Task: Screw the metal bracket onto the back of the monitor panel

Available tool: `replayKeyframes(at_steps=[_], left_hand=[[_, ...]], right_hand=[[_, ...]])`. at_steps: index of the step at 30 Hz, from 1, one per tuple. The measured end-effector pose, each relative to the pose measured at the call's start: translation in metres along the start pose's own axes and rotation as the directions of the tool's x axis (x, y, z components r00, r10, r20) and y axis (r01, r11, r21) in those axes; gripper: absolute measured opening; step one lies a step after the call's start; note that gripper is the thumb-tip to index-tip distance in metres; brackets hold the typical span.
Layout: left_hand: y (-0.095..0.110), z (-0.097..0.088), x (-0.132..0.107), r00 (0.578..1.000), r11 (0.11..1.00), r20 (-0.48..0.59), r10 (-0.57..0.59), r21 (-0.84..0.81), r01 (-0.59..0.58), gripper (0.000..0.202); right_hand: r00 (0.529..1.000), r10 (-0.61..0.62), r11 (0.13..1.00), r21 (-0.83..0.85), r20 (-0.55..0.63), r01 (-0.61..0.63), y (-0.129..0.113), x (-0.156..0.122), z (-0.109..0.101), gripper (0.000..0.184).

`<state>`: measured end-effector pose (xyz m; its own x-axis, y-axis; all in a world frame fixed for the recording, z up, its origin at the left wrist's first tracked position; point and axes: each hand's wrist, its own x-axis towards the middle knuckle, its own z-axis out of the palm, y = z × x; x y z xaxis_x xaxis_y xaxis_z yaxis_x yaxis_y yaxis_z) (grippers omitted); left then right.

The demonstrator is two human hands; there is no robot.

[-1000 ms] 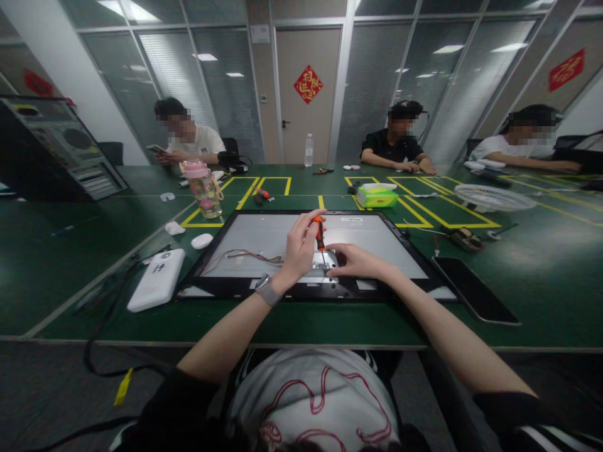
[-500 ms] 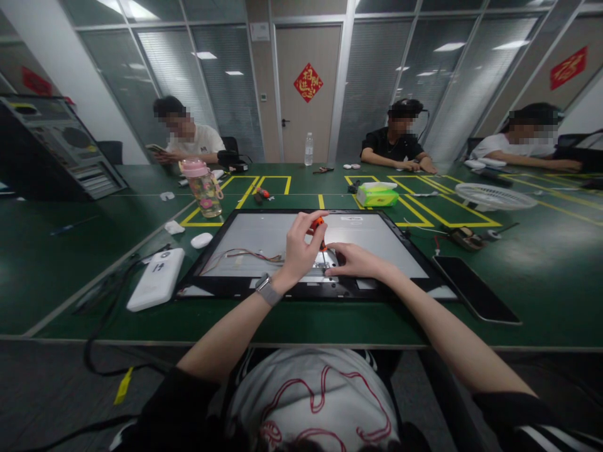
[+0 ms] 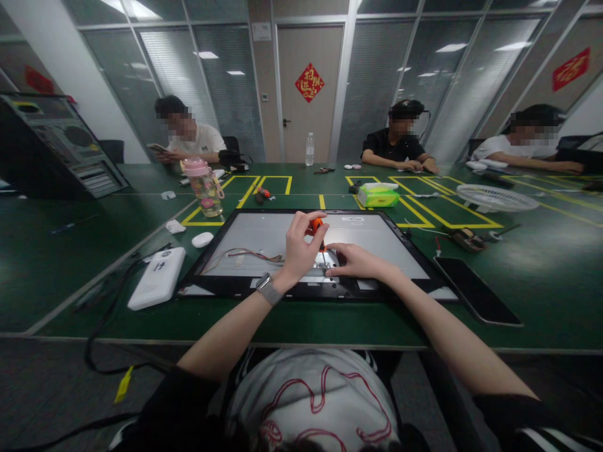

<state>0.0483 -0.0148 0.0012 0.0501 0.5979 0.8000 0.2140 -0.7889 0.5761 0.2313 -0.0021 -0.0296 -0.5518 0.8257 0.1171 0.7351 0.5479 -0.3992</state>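
Observation:
A black-framed monitor panel (image 3: 264, 235) lies face down on the green table before me, its grey metal back up. My left hand (image 3: 299, 248) is closed round an orange-handled screwdriver (image 3: 317, 225), held upright with its tip on a small metal bracket (image 3: 325, 266) near the panel's front edge. My right hand (image 3: 355, 260) rests on the panel just right of the tip, its fingers pinched at the bracket. Coloured wires (image 3: 249, 255) run across the panel to the left of my hands.
A white box-shaped device (image 3: 157, 277) with a black cable lies left of the panel, a black phone (image 3: 475, 290) to its right. Farther back stand a pink bottle (image 3: 203, 187), a green tissue pack (image 3: 377, 196) and a white fan (image 3: 497, 198). Three people sit across the table.
My left hand has slid up over the screwdriver handle and now covers most of it. My right hand and the panel stay in place.

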Motion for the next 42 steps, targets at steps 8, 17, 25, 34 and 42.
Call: replayKeyframes(at_steps=[8,17,25,34,42], left_hand=[[-0.0007,-0.0001,-0.0002,1.0,1.0,0.004,-0.016,-0.004,0.016,0.017],[-0.0043,0.0016,-0.0013,0.993,0.996,0.088,-0.079,-0.044,0.083,0.021],[-0.0027,0.0007,-0.0031,0.991,0.991,0.119,-0.065,-0.106,0.078,0.025],[-0.0073,-0.0022,-0.0008,0.999,0.999,0.005,-0.04,-0.027,0.04,0.031],[0.001,-0.0033,0.0026,1.0,0.999,0.012,-0.011,-0.04,0.011,0.025]], right_hand=[[1.0,-0.001,1.0,-0.006,-0.008,0.001,-0.0006,-0.0003,0.0007,0.075],[1.0,-0.004,1.0,-0.019,0.004,0.004,-0.0013,-0.0005,-0.0001,0.075],[1.0,-0.004,1.0,-0.022,0.002,0.004,0.0006,-0.0008,0.0013,0.077],[1.0,-0.001,1.0,-0.025,0.005,0.001,-0.0013,-0.0004,0.0003,0.074],[1.0,0.008,1.0,-0.024,0.013,-0.008,-0.0016,-0.0009,0.0001,0.075]])
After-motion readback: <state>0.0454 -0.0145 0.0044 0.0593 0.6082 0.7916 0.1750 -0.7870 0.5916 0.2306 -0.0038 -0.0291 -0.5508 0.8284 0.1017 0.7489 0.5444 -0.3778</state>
